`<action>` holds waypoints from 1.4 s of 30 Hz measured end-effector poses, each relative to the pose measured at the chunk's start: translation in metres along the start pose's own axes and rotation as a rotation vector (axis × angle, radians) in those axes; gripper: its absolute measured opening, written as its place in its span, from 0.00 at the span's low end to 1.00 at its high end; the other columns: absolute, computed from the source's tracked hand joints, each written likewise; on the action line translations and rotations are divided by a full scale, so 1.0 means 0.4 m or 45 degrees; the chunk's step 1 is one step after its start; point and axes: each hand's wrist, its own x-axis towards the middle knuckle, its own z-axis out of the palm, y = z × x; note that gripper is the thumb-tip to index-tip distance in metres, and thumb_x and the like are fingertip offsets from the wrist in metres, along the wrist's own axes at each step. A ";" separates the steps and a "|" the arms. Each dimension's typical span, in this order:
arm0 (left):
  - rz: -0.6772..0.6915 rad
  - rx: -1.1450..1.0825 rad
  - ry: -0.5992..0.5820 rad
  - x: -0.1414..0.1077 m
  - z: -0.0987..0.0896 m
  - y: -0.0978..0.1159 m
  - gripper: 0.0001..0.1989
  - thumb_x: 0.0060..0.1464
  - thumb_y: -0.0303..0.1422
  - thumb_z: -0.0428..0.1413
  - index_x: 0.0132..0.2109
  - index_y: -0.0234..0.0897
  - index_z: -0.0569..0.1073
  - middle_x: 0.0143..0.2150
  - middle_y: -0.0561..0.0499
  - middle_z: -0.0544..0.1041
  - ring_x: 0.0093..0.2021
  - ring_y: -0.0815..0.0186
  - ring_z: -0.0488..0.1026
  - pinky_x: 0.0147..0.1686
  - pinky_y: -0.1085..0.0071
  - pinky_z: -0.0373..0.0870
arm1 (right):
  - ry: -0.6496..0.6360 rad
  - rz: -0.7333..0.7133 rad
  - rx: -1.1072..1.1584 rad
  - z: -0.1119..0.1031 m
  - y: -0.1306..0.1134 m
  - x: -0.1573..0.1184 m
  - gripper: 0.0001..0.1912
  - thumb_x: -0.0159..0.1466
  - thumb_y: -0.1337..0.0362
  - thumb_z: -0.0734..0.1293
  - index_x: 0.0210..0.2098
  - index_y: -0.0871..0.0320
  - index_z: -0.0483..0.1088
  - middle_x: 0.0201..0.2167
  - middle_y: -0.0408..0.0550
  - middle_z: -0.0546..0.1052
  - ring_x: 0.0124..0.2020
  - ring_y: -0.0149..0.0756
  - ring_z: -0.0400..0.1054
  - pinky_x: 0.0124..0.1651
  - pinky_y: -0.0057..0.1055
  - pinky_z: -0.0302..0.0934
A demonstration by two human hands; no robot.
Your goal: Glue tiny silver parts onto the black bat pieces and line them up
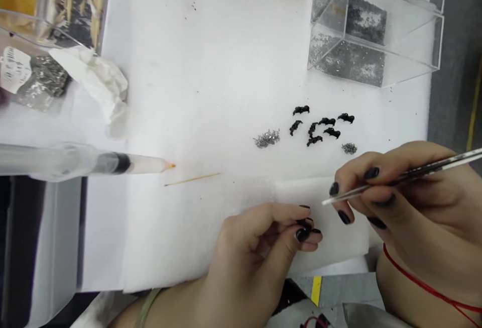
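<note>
My left hand (256,252) is closed in a pinch, low in the middle of the head view. Between its fingertips is a small black piece (304,224), mostly hidden by the fingers. Held like a pen in my right hand (417,207) is a thin, clear, pen-like stick (448,161) with a whitish tip. That tip points left, a short way above and right of the left fingertips, apart from them. Beyond the hands lie several small, knobbly black pieces (327,122), between a larger pile of tiny shiny bits (266,139) and a smaller pile (349,148).
A clear plastic box (410,46) stands at upper right. On the left, a syringe (116,162) points over the white work surface (211,67) near a thin wooden stick (192,179). Crumpled tissue (101,82), a bag of dark bits (48,77) and a stick-filled container (75,6) sit upper left.
</note>
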 end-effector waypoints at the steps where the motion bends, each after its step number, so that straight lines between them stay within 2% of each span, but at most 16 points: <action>1: 0.017 0.020 0.006 0.001 0.001 0.001 0.07 0.60 0.24 0.58 0.42 0.38 0.79 0.33 0.52 0.86 0.33 0.66 0.85 0.36 0.78 0.83 | -0.059 0.036 0.066 -0.006 0.005 -0.013 0.04 0.70 0.69 0.67 0.43 0.53 0.68 0.34 0.43 0.76 0.28 0.25 0.73 0.27 0.19 0.68; 4: 0.077 0.076 0.013 -0.002 0.001 0.001 0.09 0.59 0.22 0.59 0.42 0.40 0.80 0.35 0.56 0.86 0.34 0.68 0.84 0.38 0.78 0.83 | -0.229 0.089 0.234 -0.007 0.025 -0.032 0.04 0.73 0.68 0.62 0.43 0.52 0.64 0.35 0.41 0.73 0.29 0.24 0.73 0.30 0.19 0.70; 9: 0.118 0.124 -0.025 -0.013 -0.002 0.001 0.15 0.61 0.19 0.58 0.46 0.45 0.80 0.39 0.59 0.86 0.38 0.70 0.84 0.42 0.78 0.83 | -0.287 0.000 0.170 -0.002 0.047 -0.034 0.04 0.74 0.66 0.62 0.43 0.51 0.61 0.36 0.39 0.72 0.31 0.21 0.70 0.33 0.16 0.66; 16: 0.114 0.227 0.012 -0.016 0.003 0.001 0.16 0.61 0.18 0.58 0.46 0.45 0.81 0.38 0.59 0.86 0.37 0.70 0.84 0.41 0.81 0.82 | -0.367 -0.020 0.152 -0.016 0.056 -0.043 0.12 0.70 0.74 0.62 0.45 0.50 0.62 0.38 0.39 0.72 0.34 0.24 0.72 0.39 0.22 0.70; 20: 0.128 0.270 0.042 -0.016 0.003 -0.001 0.17 0.60 0.17 0.59 0.46 0.46 0.81 0.39 0.59 0.86 0.37 0.70 0.84 0.41 0.82 0.82 | -0.429 -0.066 0.161 -0.013 0.057 -0.036 0.14 0.69 0.77 0.60 0.45 0.51 0.60 0.37 0.38 0.71 0.35 0.23 0.71 0.40 0.20 0.70; 26: 0.141 0.325 0.046 -0.018 -0.001 -0.006 0.16 0.61 0.19 0.60 0.46 0.48 0.81 0.38 0.61 0.85 0.36 0.71 0.84 0.41 0.80 0.83 | -0.455 -0.092 0.129 -0.010 0.060 -0.034 0.14 0.69 0.77 0.60 0.45 0.51 0.59 0.37 0.38 0.71 0.35 0.21 0.70 0.39 0.19 0.69; 31: 0.152 0.318 0.037 -0.019 0.003 -0.003 0.16 0.61 0.18 0.58 0.45 0.47 0.80 0.38 0.60 0.85 0.37 0.72 0.84 0.42 0.82 0.81 | -0.461 -0.111 0.138 -0.016 0.058 -0.036 0.13 0.69 0.77 0.61 0.45 0.52 0.59 0.36 0.39 0.72 0.35 0.23 0.71 0.40 0.20 0.70; 37: 0.175 0.319 0.002 -0.018 -0.002 -0.003 0.17 0.62 0.18 0.58 0.45 0.48 0.80 0.38 0.60 0.85 0.38 0.72 0.84 0.43 0.79 0.82 | -0.446 -0.005 0.242 -0.021 0.048 -0.031 0.10 0.70 0.74 0.62 0.45 0.53 0.61 0.36 0.41 0.73 0.35 0.25 0.72 0.39 0.21 0.72; 42: 0.215 0.364 -0.018 -0.018 -0.008 -0.009 0.16 0.62 0.18 0.58 0.45 0.47 0.80 0.39 0.59 0.84 0.38 0.70 0.83 0.43 0.75 0.83 | -0.439 0.007 0.263 -0.017 0.051 -0.030 0.11 0.69 0.75 0.63 0.44 0.53 0.62 0.36 0.39 0.72 0.34 0.25 0.71 0.39 0.22 0.72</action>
